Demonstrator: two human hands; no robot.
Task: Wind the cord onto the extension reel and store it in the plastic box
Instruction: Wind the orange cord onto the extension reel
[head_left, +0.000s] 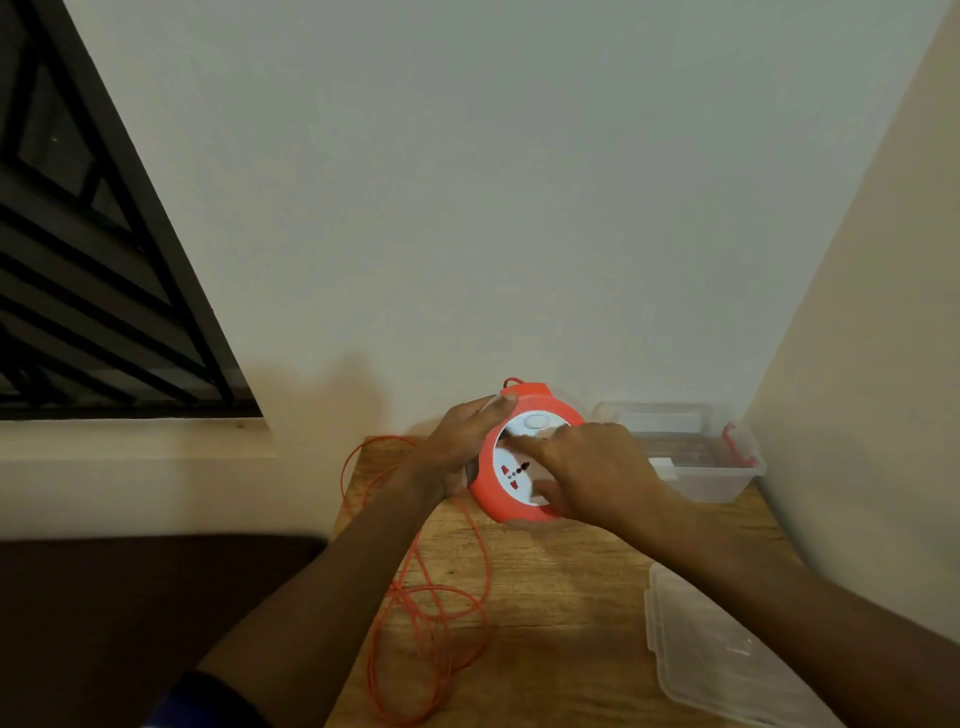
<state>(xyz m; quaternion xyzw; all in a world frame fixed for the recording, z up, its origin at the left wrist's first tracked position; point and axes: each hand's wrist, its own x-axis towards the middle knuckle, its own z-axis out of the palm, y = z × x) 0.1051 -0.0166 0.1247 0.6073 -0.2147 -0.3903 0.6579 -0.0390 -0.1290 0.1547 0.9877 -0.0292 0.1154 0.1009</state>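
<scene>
An orange extension reel (492, 483) with a white socket face is held tilted above the wooden table (561, 582). My left hand (460, 444) grips its left rim. My right hand (587, 470) lies on the white face, its index finger pressed into the face near the top and its thumb at the lower edge. The thin orange cord (431, 618) lies in loose loops on the table's left half and hangs over the left edge. A clear plastic box (696, 452) with a red latch stands open at the back right corner.
The box's clear lid (727, 654) lies flat at the table's front right. Walls close in behind and on the right. A barred window (93, 270) is at the left, with a dark surface (130, 613) below it beside the table.
</scene>
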